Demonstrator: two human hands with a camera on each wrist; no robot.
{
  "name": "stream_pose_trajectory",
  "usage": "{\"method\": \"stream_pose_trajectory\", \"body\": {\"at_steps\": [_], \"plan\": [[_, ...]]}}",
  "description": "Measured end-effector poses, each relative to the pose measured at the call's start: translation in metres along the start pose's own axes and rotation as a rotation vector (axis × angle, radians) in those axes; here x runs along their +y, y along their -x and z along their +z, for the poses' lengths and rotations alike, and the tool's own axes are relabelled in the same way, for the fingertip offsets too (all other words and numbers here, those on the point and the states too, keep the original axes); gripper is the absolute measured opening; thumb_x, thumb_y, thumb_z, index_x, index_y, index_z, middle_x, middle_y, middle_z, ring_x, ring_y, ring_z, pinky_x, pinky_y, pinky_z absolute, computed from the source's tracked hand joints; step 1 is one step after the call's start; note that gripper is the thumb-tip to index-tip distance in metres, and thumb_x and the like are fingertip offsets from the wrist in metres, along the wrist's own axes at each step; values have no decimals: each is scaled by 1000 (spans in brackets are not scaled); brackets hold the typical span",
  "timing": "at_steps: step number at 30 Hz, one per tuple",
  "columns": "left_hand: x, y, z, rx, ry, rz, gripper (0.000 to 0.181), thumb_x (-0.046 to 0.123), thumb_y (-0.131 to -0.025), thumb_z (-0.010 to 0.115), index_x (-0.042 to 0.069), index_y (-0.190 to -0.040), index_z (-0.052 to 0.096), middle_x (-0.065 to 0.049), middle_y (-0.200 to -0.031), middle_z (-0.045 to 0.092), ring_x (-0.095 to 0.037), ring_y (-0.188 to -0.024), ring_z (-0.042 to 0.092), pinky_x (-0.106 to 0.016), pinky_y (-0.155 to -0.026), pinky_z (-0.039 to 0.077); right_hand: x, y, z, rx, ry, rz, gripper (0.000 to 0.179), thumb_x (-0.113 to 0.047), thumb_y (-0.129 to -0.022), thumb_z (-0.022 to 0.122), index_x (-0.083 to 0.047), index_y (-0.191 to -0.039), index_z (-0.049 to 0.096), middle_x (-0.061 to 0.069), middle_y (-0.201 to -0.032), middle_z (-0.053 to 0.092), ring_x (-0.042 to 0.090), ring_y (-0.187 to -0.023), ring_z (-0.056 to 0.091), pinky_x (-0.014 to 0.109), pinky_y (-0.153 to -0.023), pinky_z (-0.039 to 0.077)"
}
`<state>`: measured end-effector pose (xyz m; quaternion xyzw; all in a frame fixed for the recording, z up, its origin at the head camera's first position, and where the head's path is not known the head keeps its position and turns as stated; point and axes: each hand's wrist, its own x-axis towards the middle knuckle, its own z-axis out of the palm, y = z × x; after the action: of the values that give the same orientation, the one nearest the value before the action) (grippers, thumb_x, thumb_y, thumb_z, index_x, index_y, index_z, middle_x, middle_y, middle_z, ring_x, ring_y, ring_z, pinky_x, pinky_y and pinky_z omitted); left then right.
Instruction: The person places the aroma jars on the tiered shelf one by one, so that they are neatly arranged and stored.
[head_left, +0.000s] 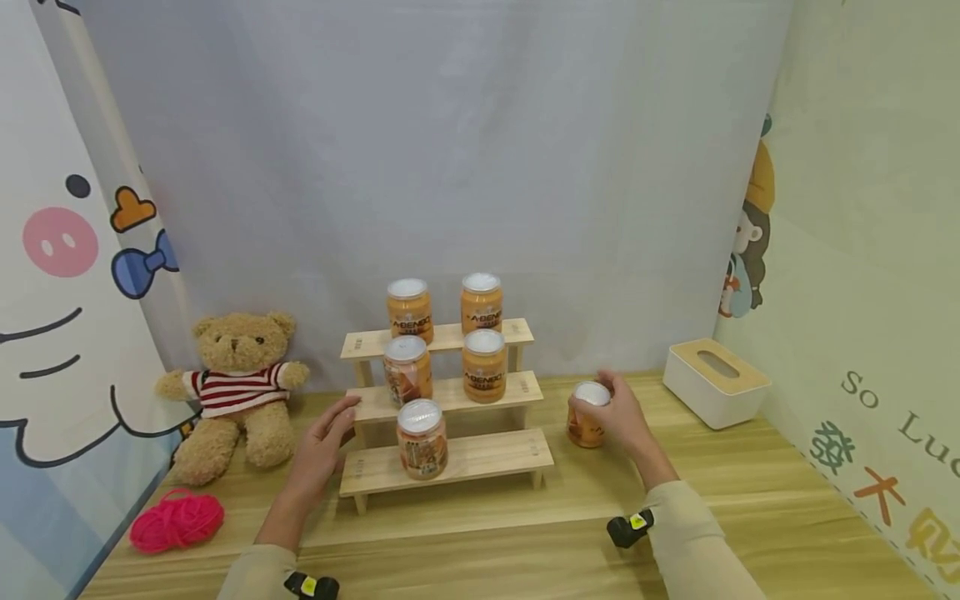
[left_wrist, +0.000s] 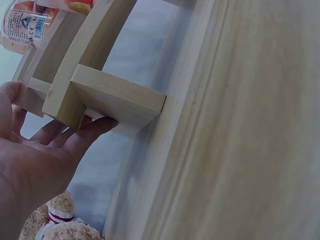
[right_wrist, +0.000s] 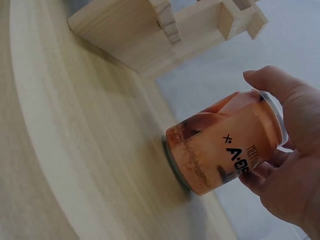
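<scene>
My right hand (head_left: 622,414) is at an orange-labelled jar with a silvery lid (head_left: 587,427), right of the stand on the tabletop. In the right wrist view, the fingers curl round the lid end of this jar (right_wrist: 220,145), and its base is at the wood surface. My left hand (head_left: 321,446) is at the left end of a three-tier wooden stand (head_left: 487,454). Seen from the left wrist, its extended fingers (left_wrist: 95,131) touch the stand's end near a leg (left_wrist: 120,95). Two jars stand on the top tier, two on the middle, and one jar (head_left: 422,442) on the lowest.
A teddy bear (head_left: 238,379) in a striped shirt sits at the back left, with a bundle of pink yarn (head_left: 177,522) in front of it. A white tissue box (head_left: 712,383) with a wooden top stands at the right. Behind hangs a grey curtain (head_left: 450,167).
</scene>
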<state>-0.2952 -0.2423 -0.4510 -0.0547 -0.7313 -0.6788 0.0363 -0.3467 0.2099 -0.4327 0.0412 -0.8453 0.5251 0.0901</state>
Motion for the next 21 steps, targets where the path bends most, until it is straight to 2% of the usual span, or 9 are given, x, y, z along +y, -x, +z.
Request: {"method": "stream_pose_trajectory", "body": {"at_steps": [3,8,10,13,15,18,21], "plan": [[-1,-1,-1,-9,4,5,57,46,-105,48,17,-153,41,-9,-160,29,-34,-142,34,-29,-54,40,4,-1,1,-5,8,6,81,-25,-92,75,9,-150,29,30,-147,38,43,-131,43,54,-105,38],[-1,0,-1,-12,6,3,57,47,-105,47,17,-154,40,-9,-161,28,-36,-143,32,-29,-67,50,11,-2,1,-17,-8,-7,79,-24,-91,76,9,-148,32,30,-144,40,43,-130,44,54,-106,37],[0,0,-1,-9,5,1,57,47,-105,47,17,-153,41,-8,-161,28,-36,-143,32,-28,-68,50,14,-2,2,-15,-15,-8,78,-24,-90,77,9,-146,34,29,-141,43,42,-128,46,53,-105,38],[0,0,-1,-6,5,-2,57,47,-105,47,17,-153,41,-8,-160,29,-35,-143,33,-28,-60,46,17,-1,3,-2,-25,-1,72,-26,-92,75,9,-141,38,28,-134,48,40,-123,50,52,-103,40],[0,-1,-1,-4,3,-5,57,48,-105,47,18,-153,41,-8,-160,30,-35,-143,33,-28,-61,46,17,0,4,17,-20,9,70,-29,-92,74,10,-139,40,27,-132,50,39,-121,51,51,-101,41],[-1,-1,-1,-1,5,-10,58,48,-105,47,19,-154,41,-7,-161,29,-36,-143,33,-29,-73,52,17,0,4,44,-8,14,68,-32,-93,73,10,-136,43,27,-129,52,38,-119,53,50,-100,42],[-1,-1,-1,0,10,-7,57,48,-105,48,19,-153,41,-7,-161,29,-36,-143,33,-29,-69,51,17,1,2,55,5,5,68,-34,-92,74,10,-136,45,27,-128,54,38,-117,54,50,-99,43]]}}
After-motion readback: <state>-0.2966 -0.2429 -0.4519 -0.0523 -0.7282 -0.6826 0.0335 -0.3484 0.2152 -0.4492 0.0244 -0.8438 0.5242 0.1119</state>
